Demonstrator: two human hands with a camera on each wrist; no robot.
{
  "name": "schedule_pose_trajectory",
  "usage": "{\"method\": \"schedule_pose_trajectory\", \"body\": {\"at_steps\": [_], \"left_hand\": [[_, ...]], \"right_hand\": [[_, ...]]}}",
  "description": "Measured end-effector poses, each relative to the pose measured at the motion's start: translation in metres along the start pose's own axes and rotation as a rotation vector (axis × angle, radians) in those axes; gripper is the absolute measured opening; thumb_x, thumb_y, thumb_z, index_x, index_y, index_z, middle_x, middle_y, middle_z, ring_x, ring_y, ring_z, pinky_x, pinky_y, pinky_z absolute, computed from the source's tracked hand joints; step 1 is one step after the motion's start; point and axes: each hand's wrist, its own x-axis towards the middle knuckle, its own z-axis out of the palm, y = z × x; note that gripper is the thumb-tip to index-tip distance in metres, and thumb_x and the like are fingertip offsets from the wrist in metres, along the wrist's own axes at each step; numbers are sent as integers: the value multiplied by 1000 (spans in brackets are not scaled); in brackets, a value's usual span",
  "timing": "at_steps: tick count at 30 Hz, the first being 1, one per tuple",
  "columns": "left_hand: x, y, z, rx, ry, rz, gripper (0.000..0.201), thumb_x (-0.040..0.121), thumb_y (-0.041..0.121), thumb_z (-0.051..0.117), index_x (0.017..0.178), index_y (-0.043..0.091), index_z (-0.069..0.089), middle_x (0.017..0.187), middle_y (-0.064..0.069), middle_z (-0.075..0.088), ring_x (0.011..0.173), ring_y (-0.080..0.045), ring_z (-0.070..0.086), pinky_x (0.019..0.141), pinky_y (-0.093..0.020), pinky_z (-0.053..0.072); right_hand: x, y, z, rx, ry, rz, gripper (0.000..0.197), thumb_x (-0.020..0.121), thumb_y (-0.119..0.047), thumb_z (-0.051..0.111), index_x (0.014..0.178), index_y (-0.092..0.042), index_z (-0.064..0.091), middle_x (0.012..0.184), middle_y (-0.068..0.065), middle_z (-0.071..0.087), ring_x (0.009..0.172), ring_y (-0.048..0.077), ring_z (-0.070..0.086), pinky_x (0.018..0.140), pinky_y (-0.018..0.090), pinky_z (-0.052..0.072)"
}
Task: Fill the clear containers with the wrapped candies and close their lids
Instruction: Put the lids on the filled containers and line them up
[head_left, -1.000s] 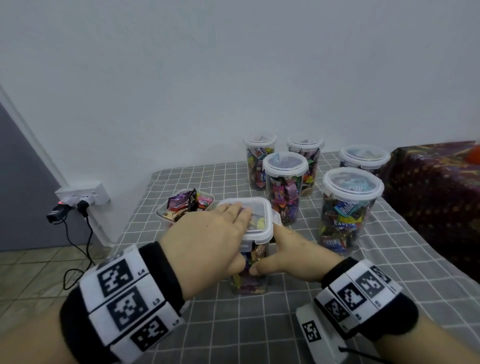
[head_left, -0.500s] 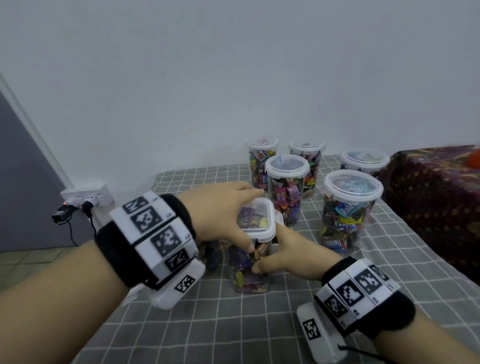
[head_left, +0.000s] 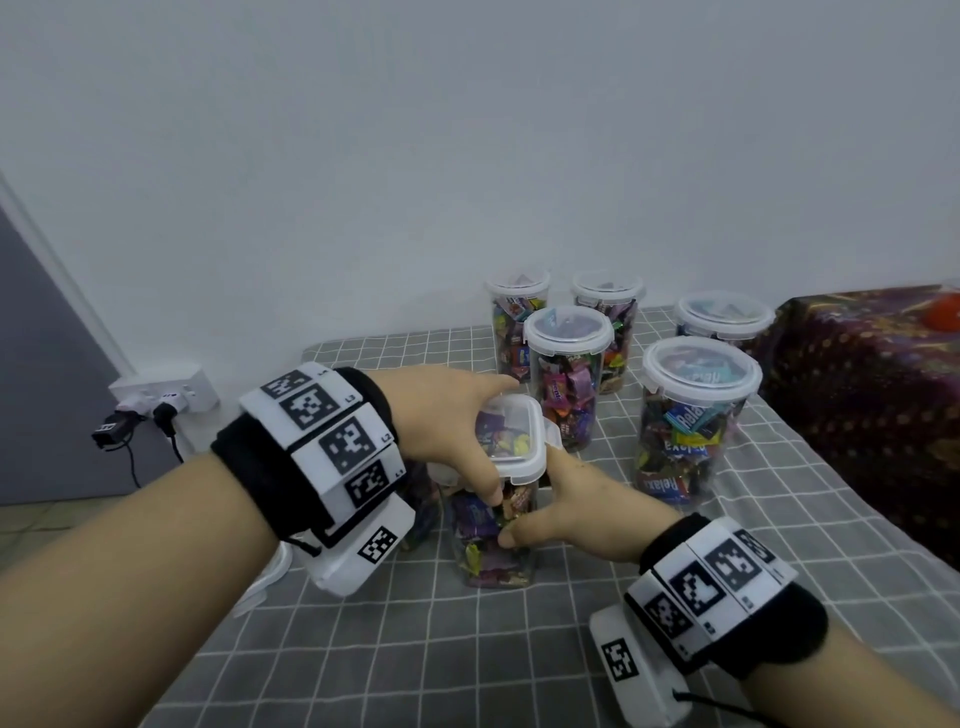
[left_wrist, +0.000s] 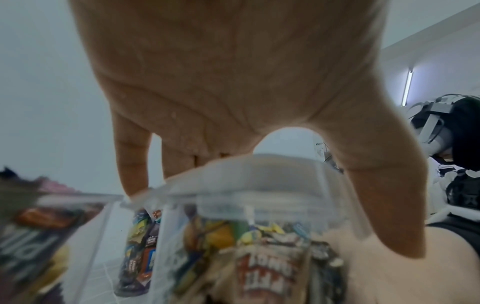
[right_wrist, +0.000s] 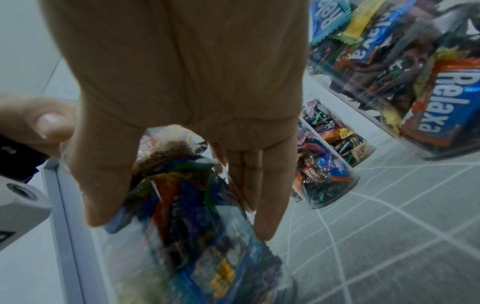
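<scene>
- Since a second ago, the left hand (head_left: 447, 415) has swung from lying flat on top of the lid (head_left: 511, 434) to arching over it from the far side, wrist raised; the open tray of sweets that showed at the left is now hidden behind that forearm.
- Table (head_left: 415, 649) with its grey checked cloth carries most of the finished work: five round containers (head_left: 698, 415) stand at the back and right, each packed with wrapped candies and each with a white-rimmed lid seated on top. They look done from where I stand.
- Square container (head_left: 493, 535) in the middle front is the one in hand. It stands upright on the cloth, packed with candies (head_left: 483, 519) up to the lid.
- That lid sits on the mouth, but whether its side flaps are snapped down I cannot tell; I'd say closing is under way.
- Left hand clasps the lid, fingers curled over the far edge and thumb hooked down the near side.
- Right hand (head_left: 576, 512) steadies the body, thumb on the near face and fingers (right_wrist: 262, 197) wrapped round the right wall.
- Left to do, by my guess: latch this lid, then deal with whatever sweets remain in the hidden tray.
</scene>
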Motion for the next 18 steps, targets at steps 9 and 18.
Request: {"method": "schedule_pose_trajectory", "body": {"at_steps": [9, 18], "left_hand": [[1, 3, 0, -26, 9, -6, 74, 60, 41, 83, 123, 27, 47, 106, 6, 61, 95, -13, 59, 88, -34, 50], [-10, 22, 9, 305, 46, 168, 78, 80, 35, 65, 143, 45, 21, 154, 8, 15, 121, -9, 42, 89, -27, 42]], "right_hand": [[0, -1, 1, -44, 4, 15, 93, 71, -25, 81, 144, -30, 23, 125, -13, 47, 115, 6, 45, 89, 17, 37], [-1, -2, 1, -61, -2, -1, 94, 73, -21, 79, 145, -26, 19, 125, -15, 40, 117, 5, 41, 85, 16, 35]]}}
